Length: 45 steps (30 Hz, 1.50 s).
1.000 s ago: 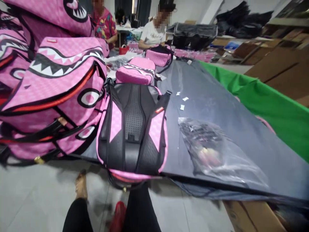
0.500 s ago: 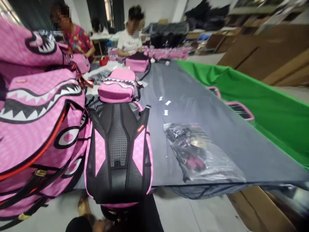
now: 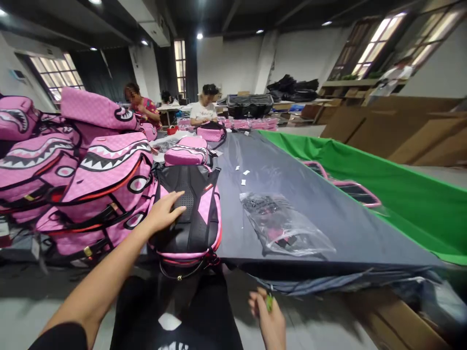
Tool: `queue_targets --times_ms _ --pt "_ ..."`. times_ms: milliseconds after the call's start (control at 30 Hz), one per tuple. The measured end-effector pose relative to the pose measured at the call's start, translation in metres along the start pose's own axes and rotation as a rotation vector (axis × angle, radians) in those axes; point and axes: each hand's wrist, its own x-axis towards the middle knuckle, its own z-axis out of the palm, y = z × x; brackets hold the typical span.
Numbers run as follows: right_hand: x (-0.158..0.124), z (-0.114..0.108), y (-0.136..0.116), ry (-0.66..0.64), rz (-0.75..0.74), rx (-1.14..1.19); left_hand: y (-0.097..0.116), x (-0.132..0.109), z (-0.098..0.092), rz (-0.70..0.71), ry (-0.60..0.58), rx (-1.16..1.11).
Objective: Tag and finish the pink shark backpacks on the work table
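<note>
A pink and black backpack [image 3: 199, 231] lies at the table's near edge, with its black padded back panel and straps facing up. My left hand [image 3: 166, 214] rests on the left part of that panel, fingers spread and holding nothing. Below the table edge, apart from the backpack, my right hand [image 3: 268, 313] is closed around a small yellow-green tool [image 3: 269, 302]. Most of this tool is hidden in the fingers, so its kind is unclear. Just behind the backpack sits a smaller pink bag [image 3: 187, 151] with a shark-mouth print.
Pink shark-print backpacks [image 3: 109, 165] are piled to the left. On the grey-covered table [image 3: 233, 233] lie a clear plastic bag [image 3: 288, 226] with dark and pink contents, and small white packets [image 3: 243, 182]. Green cloth [image 3: 401, 194] borders the right. Two people work at the far end.
My view has tilted up. My left hand has come onto the backpack's panel, and my right hand with the yellow-green tool now shows below the table edge.
</note>
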Motion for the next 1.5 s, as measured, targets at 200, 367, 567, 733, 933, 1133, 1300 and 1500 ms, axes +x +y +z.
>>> queue_targets --times_ms 200,367,567,733,933,1133,1300,1500 --pt "-0.009 0.085 -0.172 -0.434 -0.649 0.185 -0.047 -0.018 0.059 -0.111 -0.230 0.556" --pt "-0.033 0.149 -0.230 -0.536 -1.171 -0.655 -0.039 -0.116 0.142 -0.141 -0.257 0.499" --pt "-0.015 0.085 -0.164 -0.186 -0.995 -1.121 -0.047 -0.170 0.158 -0.125 -0.248 0.453" --pt "-0.011 0.040 -0.136 -0.052 -0.701 -1.180 -0.030 -0.099 0.109 0.115 -0.148 0.460" --pt "-0.006 0.063 -0.115 -0.065 -0.737 -0.694 -0.006 0.050 0.098 0.705 -0.126 0.681" --pt "0.004 0.055 -0.091 -0.241 -0.689 -0.286 0.004 0.100 0.116 0.799 -0.368 0.746" --pt "0.021 0.055 -0.070 -0.146 -0.729 -0.160 0.001 0.106 0.121 0.835 -0.349 0.750" --pt "0.028 0.072 -0.037 -0.010 -0.825 -0.185 0.013 0.119 0.125 0.737 -0.486 0.817"
